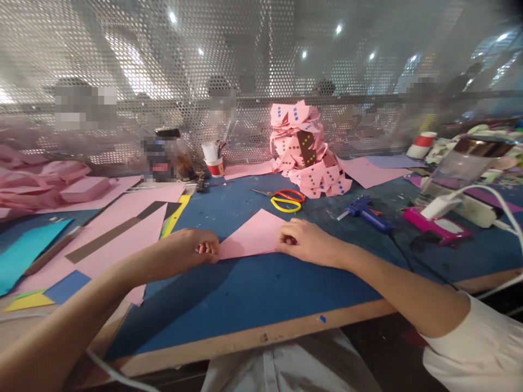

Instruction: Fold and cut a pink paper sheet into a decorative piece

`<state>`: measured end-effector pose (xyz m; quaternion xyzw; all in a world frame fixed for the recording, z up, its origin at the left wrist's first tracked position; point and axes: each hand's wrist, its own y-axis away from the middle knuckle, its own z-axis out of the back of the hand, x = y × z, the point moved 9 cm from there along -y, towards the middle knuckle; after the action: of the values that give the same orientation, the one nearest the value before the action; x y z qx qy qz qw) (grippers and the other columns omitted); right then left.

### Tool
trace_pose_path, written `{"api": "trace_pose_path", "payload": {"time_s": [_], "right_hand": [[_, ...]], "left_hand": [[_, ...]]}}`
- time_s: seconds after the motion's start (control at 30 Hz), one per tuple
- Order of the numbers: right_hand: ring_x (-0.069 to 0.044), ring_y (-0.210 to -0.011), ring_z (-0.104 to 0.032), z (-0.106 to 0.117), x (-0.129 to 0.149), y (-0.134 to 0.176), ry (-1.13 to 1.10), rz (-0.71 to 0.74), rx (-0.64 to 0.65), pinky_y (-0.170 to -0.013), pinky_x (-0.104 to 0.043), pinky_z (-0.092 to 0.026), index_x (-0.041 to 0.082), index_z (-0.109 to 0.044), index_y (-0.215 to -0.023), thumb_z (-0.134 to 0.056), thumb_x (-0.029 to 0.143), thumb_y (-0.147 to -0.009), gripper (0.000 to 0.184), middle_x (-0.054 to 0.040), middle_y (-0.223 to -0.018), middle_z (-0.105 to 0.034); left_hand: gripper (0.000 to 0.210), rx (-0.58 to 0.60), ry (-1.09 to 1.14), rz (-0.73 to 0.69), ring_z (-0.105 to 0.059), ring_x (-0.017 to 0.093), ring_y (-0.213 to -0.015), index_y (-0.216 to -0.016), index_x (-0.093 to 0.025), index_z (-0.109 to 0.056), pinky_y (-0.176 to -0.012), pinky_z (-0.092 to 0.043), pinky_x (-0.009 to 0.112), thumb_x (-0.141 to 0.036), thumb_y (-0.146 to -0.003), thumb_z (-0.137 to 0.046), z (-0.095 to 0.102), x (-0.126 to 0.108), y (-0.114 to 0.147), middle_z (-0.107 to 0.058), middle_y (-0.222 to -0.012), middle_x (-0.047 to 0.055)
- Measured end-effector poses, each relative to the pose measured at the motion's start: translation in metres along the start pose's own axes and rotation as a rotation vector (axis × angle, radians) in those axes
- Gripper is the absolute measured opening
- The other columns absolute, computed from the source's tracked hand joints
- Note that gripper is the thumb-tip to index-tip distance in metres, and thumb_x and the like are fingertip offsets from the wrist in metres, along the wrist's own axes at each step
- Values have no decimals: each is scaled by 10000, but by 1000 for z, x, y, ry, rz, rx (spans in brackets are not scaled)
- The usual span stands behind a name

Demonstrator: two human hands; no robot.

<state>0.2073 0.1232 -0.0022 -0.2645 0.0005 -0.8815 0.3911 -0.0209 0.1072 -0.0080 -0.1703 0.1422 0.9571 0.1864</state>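
Observation:
A pink sheet of paper point(251, 237), triangular in outline, lies on the blue table between my hands. My left hand point(196, 247) has its fingers curled closed on the paper's left corner. At the right corner, my right hand point(304, 239) pinches the edge with thumb and fingers. Just beyond the paper rest scissors point(288, 200) with one red and one yellow handle loop, their blades pointing left. Farther back stands a tall pink folded-paper piece point(300, 149) with small blue, brown and yellow squares on it.
A blue glue gun point(370, 215) and a magenta device point(437, 224) with cables lie to the right, near a clear jar point(457, 163). Pink sheets point(110, 239) and brown strips cover the left side. A red-and-white cup point(214, 166) stands before the perforated metal screen point(253, 71).

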Motion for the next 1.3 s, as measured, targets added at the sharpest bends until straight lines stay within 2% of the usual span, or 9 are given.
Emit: {"api": "trace_pose_path", "payload": {"time_s": [0.13, 0.33, 0.63, 0.83, 1.03, 1.1, 1.2, 1.3], "right_hand": [[-147, -789, -528, -1, 0, 0, 2, 8, 0, -731, -271, -363, 183, -609, -759, -697, 286, -908, 202, 3, -782, -637], [-147, -785, -529, 0, 0, 0, 2, 3, 2, -728, -271, -363, 181, -609, -755, -698, 270, -905, 197, -1, -785, -641], [-142, -760, -518, 1, 2, 0, 3, -6, 6, -714, -267, -359, 181, -599, -741, -694, 262, -906, 206, 1, -769, -632], [-145, -773, -527, 0, 2, -1, 7, 2, -1, -720, -269, -360, 182, -610, -753, -698, 263, -902, 191, -1, -781, -638], [-143, -764, -520, 0, 2, -1, 3, 3, 4, -711, -267, -356, 181, -603, -746, -689, 271, -911, 207, -1, -774, -633], [-144, -763, -521, 0, 2, -1, 1, 7, 0, -711, -267, -356, 181, -605, -744, -694, 273, -909, 209, -1, -771, -632], [-144, -757, -523, -1, 0, -1, 3, 5, 2, -710, -270, -360, 182, -618, -755, -702, 269, -903, 191, -3, -781, -638], [-148, -767, -528, -1, 0, -1, 6, 6, 4, -716, -274, -363, 183, -628, -769, -707, 282, -903, 184, -6, -791, -645]], "left_hand": [[191, 51, -25, 21, -663, 208, -848, -885, -257, -718, -754, -466, 270, -372, -890, -565, 1, -4, 3, -747, -895, -10], [193, 65, -63, 77, -643, 187, -810, -857, -220, -711, -698, -431, 239, -280, -881, -529, 10, -10, 11, -737, -883, -10], [171, 82, -76, 49, -607, 157, -773, -853, -228, -719, -678, -393, 204, -238, -879, -549, 11, 4, 13, -717, -846, -53], [157, 71, -57, 12, -602, 163, -761, -846, -226, -731, -681, -400, 203, -292, -880, -593, 11, 11, 12, -717, -820, -42], [143, 126, -65, 28, -607, 163, -803, -894, -224, -723, -711, -412, 204, -287, -881, -596, 13, 15, 17, -723, -887, -41], [154, 86, -77, 30, -623, 182, -869, -952, -238, -721, -757, -434, 226, -348, -872, -648, 19, 12, 17, -729, -961, -34], [252, -59, -49, -34, -627, 214, -970, -1010, -252, -710, -848, -464, 282, -456, -867, -677, 26, -6, 14, -725, -1042, -5], [249, -156, 45, -123, -637, 215, -951, -969, -255, -708, -847, -487, 304, -479, -879, -648, 17, -28, 7, -715, -1003, 15]]}}
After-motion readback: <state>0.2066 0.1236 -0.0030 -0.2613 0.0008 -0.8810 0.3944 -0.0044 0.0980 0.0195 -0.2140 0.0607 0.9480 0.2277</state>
